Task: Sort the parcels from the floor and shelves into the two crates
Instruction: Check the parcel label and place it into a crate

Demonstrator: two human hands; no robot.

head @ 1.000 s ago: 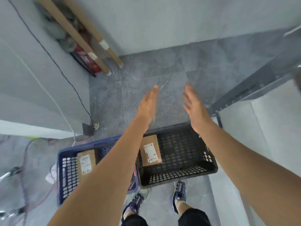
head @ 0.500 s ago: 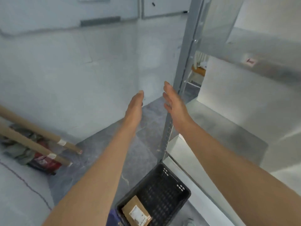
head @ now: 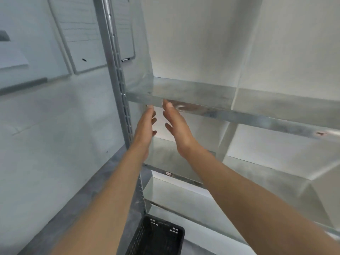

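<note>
Both arms reach up toward a metal shelf unit. My left hand point(head: 146, 128) and my right hand point(head: 177, 127) are flat, fingers apart, palms facing each other a short gap apart, with nothing in them. Their fingertips sit just under the front lip of an upper steel shelf point(head: 193, 92). Only a corner of the black crate point(head: 161, 236) shows on the floor at the bottom. No parcel and no blue crate are in view.
The shelf unit's grey slotted upright point(head: 117, 100) stands just left of my hands. A lower shelf point(head: 257, 173) runs behind my right forearm. A whiteboard point(head: 82, 34) hangs on the pale wall to the left. Grey floor point(head: 103, 181) lies below.
My view has swung up from the two crates on the floor to the shelves. Both hands have risen and drawn closer together, now reaching the upper shelf's edge.
</note>
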